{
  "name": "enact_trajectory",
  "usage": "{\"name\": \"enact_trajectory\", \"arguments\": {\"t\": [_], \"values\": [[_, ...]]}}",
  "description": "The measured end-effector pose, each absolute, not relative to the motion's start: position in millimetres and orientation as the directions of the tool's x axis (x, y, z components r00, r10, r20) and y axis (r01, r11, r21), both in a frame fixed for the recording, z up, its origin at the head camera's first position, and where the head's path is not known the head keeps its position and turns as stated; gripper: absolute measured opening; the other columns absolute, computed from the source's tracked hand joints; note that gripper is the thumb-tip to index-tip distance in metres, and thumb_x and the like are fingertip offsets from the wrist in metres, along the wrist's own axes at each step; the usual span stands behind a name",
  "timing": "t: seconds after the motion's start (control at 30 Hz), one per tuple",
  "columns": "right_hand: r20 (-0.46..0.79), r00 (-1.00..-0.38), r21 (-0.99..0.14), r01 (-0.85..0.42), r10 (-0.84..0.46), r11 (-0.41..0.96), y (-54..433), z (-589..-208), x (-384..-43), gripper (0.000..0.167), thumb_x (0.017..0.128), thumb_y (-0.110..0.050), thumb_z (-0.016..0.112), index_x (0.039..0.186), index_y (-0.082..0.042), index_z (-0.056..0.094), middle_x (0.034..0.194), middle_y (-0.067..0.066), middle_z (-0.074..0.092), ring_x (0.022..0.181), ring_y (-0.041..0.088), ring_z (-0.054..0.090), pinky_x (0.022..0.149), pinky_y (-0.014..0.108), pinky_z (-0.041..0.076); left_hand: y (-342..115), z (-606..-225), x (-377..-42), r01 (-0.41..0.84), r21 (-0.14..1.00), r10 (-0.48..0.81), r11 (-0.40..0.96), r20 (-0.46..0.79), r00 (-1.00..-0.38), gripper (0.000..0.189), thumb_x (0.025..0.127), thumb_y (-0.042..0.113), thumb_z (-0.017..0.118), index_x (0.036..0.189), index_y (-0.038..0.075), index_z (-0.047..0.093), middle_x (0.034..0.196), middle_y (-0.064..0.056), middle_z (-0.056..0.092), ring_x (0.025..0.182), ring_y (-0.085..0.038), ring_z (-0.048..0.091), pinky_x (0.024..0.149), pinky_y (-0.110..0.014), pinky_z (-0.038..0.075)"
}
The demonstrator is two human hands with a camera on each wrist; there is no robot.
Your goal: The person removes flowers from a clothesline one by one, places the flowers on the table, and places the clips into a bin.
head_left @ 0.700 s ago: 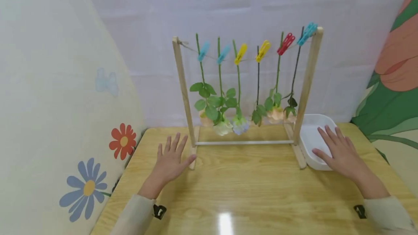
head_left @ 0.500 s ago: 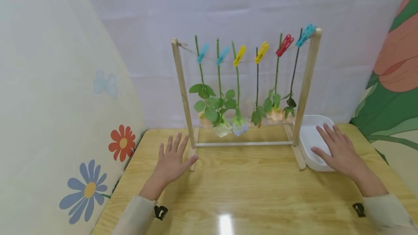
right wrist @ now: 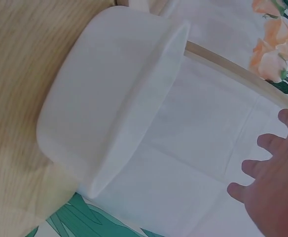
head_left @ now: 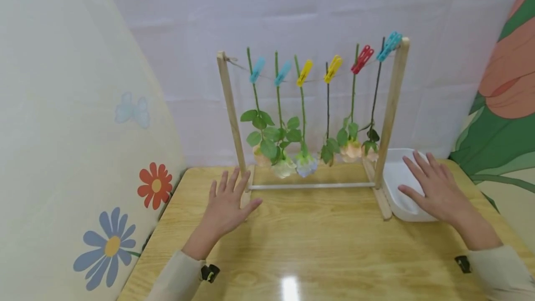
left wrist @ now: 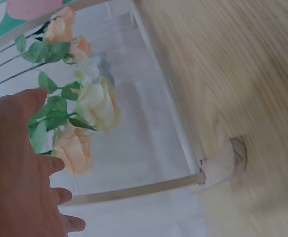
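Observation:
A wooden rack stands at the back of the table, a string tied between its posts. Several flowers hang head down from the string, among them a cream rose and a peach rose. Blue, yellow and red clothespins clip their stems, such as the red clothespin. My left hand, fingers spread, overlaps the rack's left foot in the head view and holds nothing. Over the white basin, on the right, my right hand is spread too, with nothing in it.
The wooden table runs toward me. A white cloth hangs behind the rack. Painted walls flank it, with a blue flower on the left and green leaves on the right.
My left hand has moved slightly right and toward the rack's left post. The right hand has shifted only a little. The flowers hang as before; the head view has tilted slightly.

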State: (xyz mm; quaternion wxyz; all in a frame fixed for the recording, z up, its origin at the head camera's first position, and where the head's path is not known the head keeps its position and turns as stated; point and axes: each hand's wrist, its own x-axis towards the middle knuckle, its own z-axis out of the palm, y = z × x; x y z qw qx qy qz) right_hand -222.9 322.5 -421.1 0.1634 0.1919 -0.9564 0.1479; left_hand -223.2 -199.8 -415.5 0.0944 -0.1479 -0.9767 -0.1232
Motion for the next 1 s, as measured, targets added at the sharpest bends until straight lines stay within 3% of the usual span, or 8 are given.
{"name": "enact_trajectory", "arguments": {"t": [0.17,0.33,0.57,0.93,1.0], "values": [[0.414,-0.843,-0.197,-0.452,-0.344,0.870,323.2,-412.6,-221.4,0.080,0.101,-0.041,0.060,0.162,-0.008,0.021,0.162,0.031,0.022,0.148,0.054,0.014,0.111,0.075,0.016,-189.2,-406.7,-218.1,0.339,0.190,0.286,0.921,0.259,-0.923,0.085,0.097,0.066,0.049,0.162,0.018,0.025,0.168,-0.017,0.017,0.154,-0.043,0.007,0.120,-0.068,0.007],[0.442,-0.822,-0.210,-0.484,-0.359,0.849,324.2,-401.7,-219.2,0.079,0.099,-0.037,0.064,0.160,-0.005,0.026,0.161,0.031,0.024,0.144,0.056,0.023,0.112,0.072,0.022,-179.0,-399.0,-217.9,0.390,0.179,0.320,0.903,0.325,-0.890,0.084,0.096,0.063,0.055,0.161,0.015,0.030,0.165,-0.019,0.023,0.152,-0.044,0.016,0.119,-0.067,0.019],[0.506,-0.789,-0.259,-0.525,-0.349,0.811,323.3,-382.2,-224.0,0.077,0.095,-0.029,0.071,0.158,-0.006,0.034,0.157,0.030,0.031,0.136,0.058,0.032,0.102,0.074,0.032,-162.0,-392.3,-225.2,0.503,0.164,0.371,0.848,0.493,-0.787,0.080,0.089,0.051,0.072,0.152,0.010,0.045,0.155,-0.023,0.040,0.141,-0.046,0.038,0.111,-0.063,0.038],[0.645,-0.714,-0.346,-0.590,-0.272,0.729,318.7,-359.2,-238.1,0.058,0.098,-0.021,0.068,0.148,0.000,0.048,0.149,0.027,0.044,0.135,0.052,0.038,0.109,0.070,0.030,-143.0,-386.0,-239.7,0.629,0.224,0.350,0.744,0.672,-0.653,0.066,0.088,0.032,0.075,0.143,0.001,0.054,0.142,-0.019,0.056,0.132,-0.039,0.050,0.111,-0.054,0.043],[0.666,-0.700,-0.340,-0.593,-0.258,0.730,317.3,-354.9,-240.5,0.056,0.097,-0.020,0.069,0.146,0.000,0.050,0.148,0.025,0.046,0.133,0.049,0.042,0.111,0.057,0.036,-139.7,-382.8,-241.9,0.647,0.237,0.340,0.724,0.694,-0.634,0.064,0.089,0.029,0.074,0.142,0.001,0.054,0.142,-0.019,0.057,0.131,-0.040,0.052,0.110,-0.054,0.043]]}}
